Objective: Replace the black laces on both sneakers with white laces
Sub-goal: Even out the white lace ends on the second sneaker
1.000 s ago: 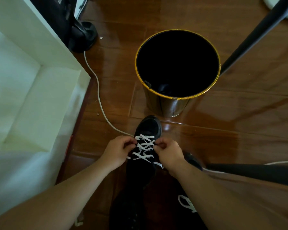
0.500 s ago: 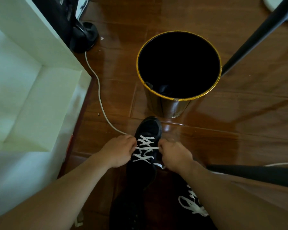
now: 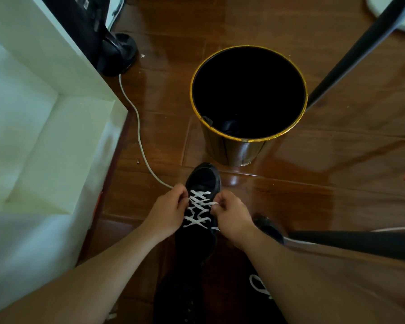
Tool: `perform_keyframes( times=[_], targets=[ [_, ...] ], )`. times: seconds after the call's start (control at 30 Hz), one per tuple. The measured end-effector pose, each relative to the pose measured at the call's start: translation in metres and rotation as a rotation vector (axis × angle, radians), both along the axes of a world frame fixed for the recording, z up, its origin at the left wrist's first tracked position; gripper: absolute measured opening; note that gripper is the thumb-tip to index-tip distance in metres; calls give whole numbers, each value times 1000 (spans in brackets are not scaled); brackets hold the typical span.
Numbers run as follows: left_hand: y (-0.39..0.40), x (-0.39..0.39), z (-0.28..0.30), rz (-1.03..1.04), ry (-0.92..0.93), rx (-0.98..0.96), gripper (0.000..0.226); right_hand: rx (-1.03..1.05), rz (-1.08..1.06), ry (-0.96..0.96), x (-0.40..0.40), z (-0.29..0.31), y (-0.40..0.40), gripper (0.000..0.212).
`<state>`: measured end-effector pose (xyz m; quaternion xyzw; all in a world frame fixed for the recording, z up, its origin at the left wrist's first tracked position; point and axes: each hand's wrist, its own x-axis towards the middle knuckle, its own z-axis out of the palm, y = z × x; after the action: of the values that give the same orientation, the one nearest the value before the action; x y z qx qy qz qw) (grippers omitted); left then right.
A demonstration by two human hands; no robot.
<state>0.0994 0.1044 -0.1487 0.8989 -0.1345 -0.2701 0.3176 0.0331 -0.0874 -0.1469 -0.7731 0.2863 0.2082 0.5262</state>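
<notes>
Glossy brown floorboards (image 3: 337,183) are filling the view, catching bright reflections. Standing upright on them near the middle is a black bin with a gold rim (image 3: 248,140), its inside dark, something dim lying at the bottom. On the left a white shelf unit (image 3: 56,127) is taking up the whole side, and a thin white cable (image 3: 139,136) is snaking along the floor beside it from a black stand base (image 3: 117,54) towards the hands.

Down in front of the bin a black sneaker (image 3: 205,178) is sitting with its toe pointing at the bin, close to it but not touching. White laces (image 3: 199,210) are criss-crossing up its front in several rows. The left hand (image 3: 167,213) is sitting against the sneaker's left edge, fingers curled in and pinching the lace there. The right hand (image 3: 232,215) is mirroring it on the right edge, fingers curled and pinching the other end of the same row, which is running straight between the two hands.

A second black sneaker (image 3: 267,226) is peeking out behind the right forearm, with a loop of white lace (image 3: 257,286) showing lower down; most of it is hidden. A dark pole (image 3: 360,50) is slanting across the upper right, and another dark bar (image 3: 360,242) is lying along the floor at right.
</notes>
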Motion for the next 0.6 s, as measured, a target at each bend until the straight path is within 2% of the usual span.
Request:
perform_keyframes(
  times=[0.07, 0.13, 0.27, 0.33, 0.4, 0.43, 0.53, 0.6],
  targets=[
    [-1, 4, 1, -50, -37, 54, 17, -96, 137, 16, 1, -1, -3, 18],
    [-3, 6, 2, -31, -44, 43, 16, -151, 160, -17, 5, 0, -2, 19],
    [2, -1, -2, 210, -7, -69, 15, -206, -88, -143, 8, 2, 0, 38],
    [11, -6, -8, 209, -11, -23, 10, -258, -155, -89, 4, -1, -3, 26],
    [18, -9, -14, 169, 56, -9, 6, -210, -62, 4, -2, -8, -6, 9],
    [21, -10, -16, 159, 80, -16, 6, -154, -7, 16, -4, -10, -5, 7],
    [21, -9, -17, 97, 41, -2, 13, -23, 64, -29, -5, -10, -1, 16],
    [20, -6, -17, 36, -11, 41, 17, -49, 140, -61, -1, -9, 1, 21]
  ],
)
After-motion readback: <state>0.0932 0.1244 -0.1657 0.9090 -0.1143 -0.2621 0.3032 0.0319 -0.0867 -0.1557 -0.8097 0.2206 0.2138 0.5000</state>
